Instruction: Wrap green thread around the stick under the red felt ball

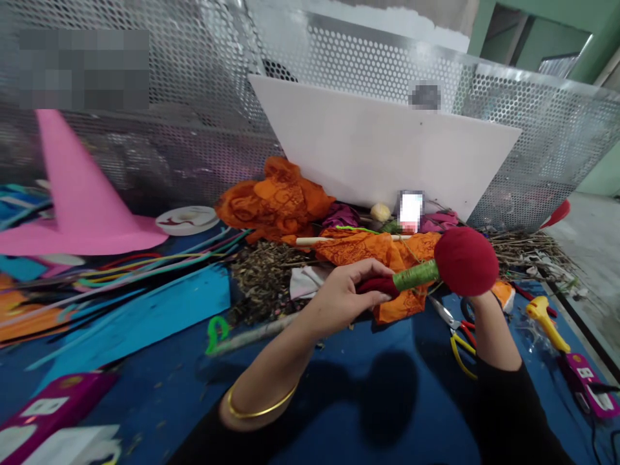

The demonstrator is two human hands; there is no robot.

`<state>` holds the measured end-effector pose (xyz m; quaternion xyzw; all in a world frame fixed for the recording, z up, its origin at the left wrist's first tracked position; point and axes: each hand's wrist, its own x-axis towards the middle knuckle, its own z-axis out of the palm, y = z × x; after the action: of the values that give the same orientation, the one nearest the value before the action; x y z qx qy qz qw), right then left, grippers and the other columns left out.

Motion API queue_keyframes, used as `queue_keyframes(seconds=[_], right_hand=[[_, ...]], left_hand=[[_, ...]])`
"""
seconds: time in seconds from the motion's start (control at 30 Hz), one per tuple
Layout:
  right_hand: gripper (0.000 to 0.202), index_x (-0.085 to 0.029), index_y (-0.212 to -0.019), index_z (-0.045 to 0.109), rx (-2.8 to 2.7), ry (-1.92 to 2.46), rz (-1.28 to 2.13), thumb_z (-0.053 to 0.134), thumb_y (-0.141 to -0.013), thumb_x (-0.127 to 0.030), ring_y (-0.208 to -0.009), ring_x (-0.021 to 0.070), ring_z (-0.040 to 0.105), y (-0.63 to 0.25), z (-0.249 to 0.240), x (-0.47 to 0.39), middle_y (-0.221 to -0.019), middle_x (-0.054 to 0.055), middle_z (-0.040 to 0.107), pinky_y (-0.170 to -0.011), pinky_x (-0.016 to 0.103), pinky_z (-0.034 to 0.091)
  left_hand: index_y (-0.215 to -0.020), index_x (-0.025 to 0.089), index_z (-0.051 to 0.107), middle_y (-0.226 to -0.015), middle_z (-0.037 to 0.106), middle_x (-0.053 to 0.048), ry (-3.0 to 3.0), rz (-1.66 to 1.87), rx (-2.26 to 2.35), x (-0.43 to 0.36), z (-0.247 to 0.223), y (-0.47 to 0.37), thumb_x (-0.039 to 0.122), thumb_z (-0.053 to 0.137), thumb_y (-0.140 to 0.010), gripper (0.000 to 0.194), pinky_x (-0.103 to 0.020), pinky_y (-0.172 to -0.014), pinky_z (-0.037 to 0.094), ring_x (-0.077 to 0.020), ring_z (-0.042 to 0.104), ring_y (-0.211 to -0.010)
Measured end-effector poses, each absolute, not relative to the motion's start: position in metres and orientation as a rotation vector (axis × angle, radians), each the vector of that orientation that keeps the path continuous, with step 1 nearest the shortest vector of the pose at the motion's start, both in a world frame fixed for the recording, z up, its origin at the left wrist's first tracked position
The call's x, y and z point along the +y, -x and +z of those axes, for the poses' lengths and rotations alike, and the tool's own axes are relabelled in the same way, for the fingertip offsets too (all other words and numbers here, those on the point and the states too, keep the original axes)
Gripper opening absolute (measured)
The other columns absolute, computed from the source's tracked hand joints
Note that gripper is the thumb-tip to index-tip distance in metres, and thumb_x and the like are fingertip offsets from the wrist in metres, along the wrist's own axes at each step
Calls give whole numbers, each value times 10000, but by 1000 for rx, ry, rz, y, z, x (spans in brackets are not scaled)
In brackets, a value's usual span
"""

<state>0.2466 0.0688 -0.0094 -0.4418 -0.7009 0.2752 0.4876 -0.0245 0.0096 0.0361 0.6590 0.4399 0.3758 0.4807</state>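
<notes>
A red cloth-covered ball [465,261] sits at the right end of a short stem bound with green wrap [415,276]. My left hand [346,294] is closed round the stem's red cloth end, thumb below and fingers above. Behind the ball is my right hand [479,303]; its fingers are hidden by the ball. Orange patterned cloth [400,310] lies just beyond and below the stem. Scissors with red handles [449,315] and a yellow-handled tool [462,355] lie beside my right wrist.
A pink cone hat [82,187], coloured strips and a blue sheet [145,316] occupy the left. Dry plant bits and a stick [256,334] lie mid-table. A white board [382,142] leans behind. At right are a yellow glue gun [547,323] and a purple box [588,381].
</notes>
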Motion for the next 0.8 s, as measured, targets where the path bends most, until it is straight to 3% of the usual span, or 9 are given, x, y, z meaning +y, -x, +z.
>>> queue_keyframes(seconds=[0.13, 0.2, 0.27, 0.33, 0.43, 0.57, 0.67, 0.73, 0.8], right_hand=[[356, -241, -1058, 681, -1909, 834, 1070, 713, -787, -469, -1136, 229, 629, -199, -10, 54, -1119, 74, 707, -1028, 419, 488], [427, -231, -1102, 661, -1812, 737, 1174, 698, -790, -520, -1171, 225, 614, -176, -10, 45, -1127, 76, 693, -1067, 407, 456], [370, -214, -998, 670, -1756, 752, 1159, 688, -799, -525, -1024, 213, 665, -161, -8, 37, -973, 59, 710, -984, 376, 506], [285, -206, -823, 652, -1815, 835, 1114, 632, -853, -489, -759, 175, 665, -157, -5, 31, -747, 23, 682, -787, 317, 548], [329, -210, -679, 586, -1919, 957, 923, 509, -940, -394, -560, 137, 558, -165, 5, 23, -594, -1, 595, -597, 274, 476], [248, -219, -742, 643, -1873, 908, 528, 525, -936, -320, -788, 191, 612, -171, 16, 11, -798, 60, 629, -724, 325, 495], [232, -231, -781, 667, -1778, 700, 587, 524, -937, -324, -1062, 251, 610, -164, 12, 5, -1023, 100, 652, -921, 409, 483], [266, -230, -749, 642, -1641, 556, 800, 515, -942, -361, -987, 248, 633, -157, 6, 5, -920, 85, 659, -909, 434, 487], [309, -221, -688, 594, -1438, 464, 1010, 537, -929, -406, -743, 201, 609, -150, 0, 7, -698, 34, 589, -788, 400, 502]], left_hand=[[-924, 159, 665, -889, 713, -40, -1584, 1037, 1127, 12, 36, 26, 281, 686, -680, 274, -311, -758, 547, -189, 655, -804], [-912, 155, 664, -906, 716, -46, -1564, 1052, 1089, 15, 34, 26, 279, 691, -675, 269, -321, -788, 540, -193, 656, -820], [-905, 150, 663, -908, 716, -50, -1544, 1060, 1060, 17, 32, 26, 271, 694, -666, 270, -331, -808, 533, -194, 656, -823], [-918, 149, 662, -897, 711, -45, -1526, 1080, 1065, 20, 31, 26, 269, 699, -662, 285, -336, -820, 527, -192, 653, -825], [-920, 150, 659, -887, 702, -32, -1501, 1135, 1082, 23, 30, 29, 270, 715, -650, 300, -335, -849, 513, -188, 649, -846], [-895, 156, 655, -863, 692, -18, -1454, 1169, 1067, 27, 28, 29, 261, 718, -641, 282, -328, -843, 506, -172, 642, -824], [-891, 156, 642, -849, 693, -18, -1397, 1162, 1012, 28, 26, 25, 262, 724, -642, 282, -320, -823, 511, -169, 646, -821], [-884, 151, 635, -855, 699, -23, -1357, 1147, 975, 28, 23, 22, 266, 737, -635, 293, -314, -813, 515, -171, 653, -827], [-885, 147, 633, -855, 703, -24, -1327, 1130, 969, 29, 21, 19, 261, 747, -625, 306, -305, -790, 519, -168, 653, -809]])
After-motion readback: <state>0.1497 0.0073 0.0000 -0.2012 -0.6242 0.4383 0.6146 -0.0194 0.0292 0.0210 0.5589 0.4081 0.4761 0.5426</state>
